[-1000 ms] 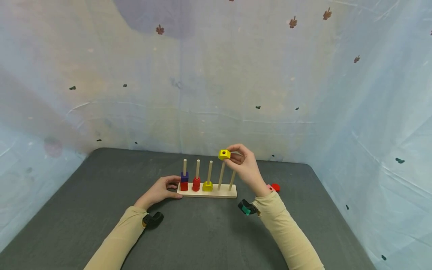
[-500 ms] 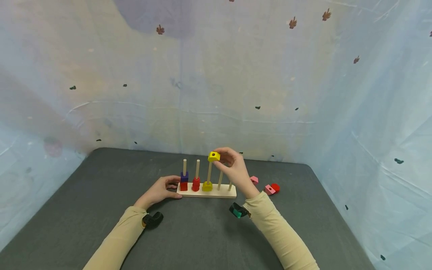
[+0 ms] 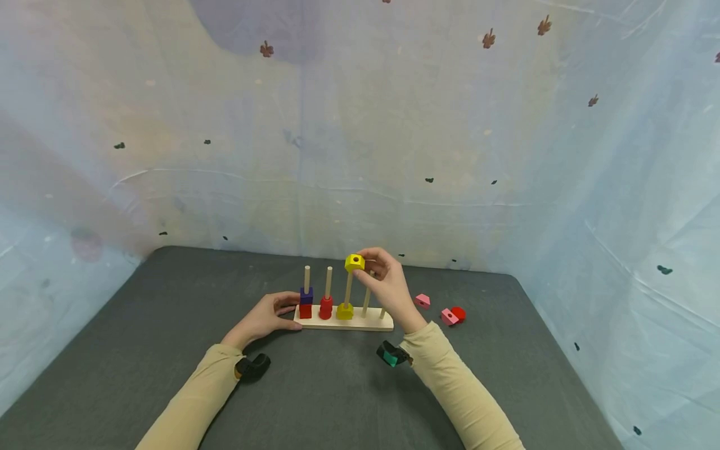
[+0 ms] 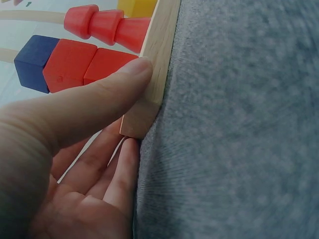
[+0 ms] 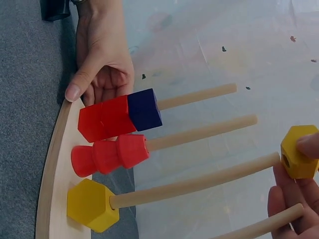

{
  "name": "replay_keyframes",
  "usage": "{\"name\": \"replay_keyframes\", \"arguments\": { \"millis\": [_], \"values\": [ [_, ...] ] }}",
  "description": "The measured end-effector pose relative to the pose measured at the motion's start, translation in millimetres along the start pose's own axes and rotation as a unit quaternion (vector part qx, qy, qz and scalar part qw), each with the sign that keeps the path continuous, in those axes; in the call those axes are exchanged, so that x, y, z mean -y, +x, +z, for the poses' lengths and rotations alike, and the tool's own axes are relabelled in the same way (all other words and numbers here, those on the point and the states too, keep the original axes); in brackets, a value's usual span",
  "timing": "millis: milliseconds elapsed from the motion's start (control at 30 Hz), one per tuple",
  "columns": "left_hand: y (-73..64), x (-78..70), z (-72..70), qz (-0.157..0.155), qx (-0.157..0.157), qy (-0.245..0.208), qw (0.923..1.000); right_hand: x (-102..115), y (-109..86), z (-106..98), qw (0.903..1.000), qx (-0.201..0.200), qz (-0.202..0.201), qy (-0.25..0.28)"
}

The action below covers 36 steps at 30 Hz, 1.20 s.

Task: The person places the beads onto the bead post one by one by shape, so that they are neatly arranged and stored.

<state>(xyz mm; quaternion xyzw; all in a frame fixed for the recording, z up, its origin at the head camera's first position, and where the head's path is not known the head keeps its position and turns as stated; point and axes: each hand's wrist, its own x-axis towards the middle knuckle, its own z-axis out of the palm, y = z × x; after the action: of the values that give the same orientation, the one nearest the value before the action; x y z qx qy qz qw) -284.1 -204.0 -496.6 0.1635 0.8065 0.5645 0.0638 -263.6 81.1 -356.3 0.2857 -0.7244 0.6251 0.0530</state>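
Observation:
My left hand grips the left end of a wooden peg board, thumb on its front edge. Between thumb and fingers, my right hand pinches a yellow hexagonal block with a hole. In the right wrist view the block's hole lies right by the tip of the third peg. Low on that peg is another yellow block. Red square blocks with a blue block on top fill part of the first peg. Tapered red pieces are on the second.
Right of the board, a pink block lies alone. Farther right, another pink block touches a red piece. The dark table ends at a pale curtain behind.
My right hand has moved left from above the fourth peg to the top of the third, carrying the yellow block. The pink blocks have come into view. My left hand stays on the board.

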Motion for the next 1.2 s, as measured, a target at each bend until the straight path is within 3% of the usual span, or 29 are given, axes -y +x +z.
{"name": "replay_keyframes", "arguments": {
  "millis": [433, 633, 733, 833, 1200],
  "values": [
    [-0.5, -2.5, 1.4, 0.009, 0.002, 0.01, 0.9999, -5, 0.0, 5, 0.9994, 0.004, 0.026, 0.023],
    [-8.8, -23.7, 2.3, -0.004, 0.006, 0.016, 0.9998, -5, 0.1, 7, 0.9993, 0.007, 0.036, 0.009],
    [-7.0, -17.9, 2.7, -0.009, 0.004, 0.017, 0.9998, -7, -0.4, 7, 0.9991, 0.012, 0.04, -0.004],
    [-0.5, -1.7, 2.8, -0.014, -0.001, 0.017, 0.9998, -7, -1.3, 8, 0.9991, 0.011, 0.041, -0.011],
    [-0.4, -1.8, 4.1, -0.031, -0.002, 0.011, 0.9995, -14, -9.4, 17, 0.9964, -0.034, 0.077, -0.006]
  ]
}}
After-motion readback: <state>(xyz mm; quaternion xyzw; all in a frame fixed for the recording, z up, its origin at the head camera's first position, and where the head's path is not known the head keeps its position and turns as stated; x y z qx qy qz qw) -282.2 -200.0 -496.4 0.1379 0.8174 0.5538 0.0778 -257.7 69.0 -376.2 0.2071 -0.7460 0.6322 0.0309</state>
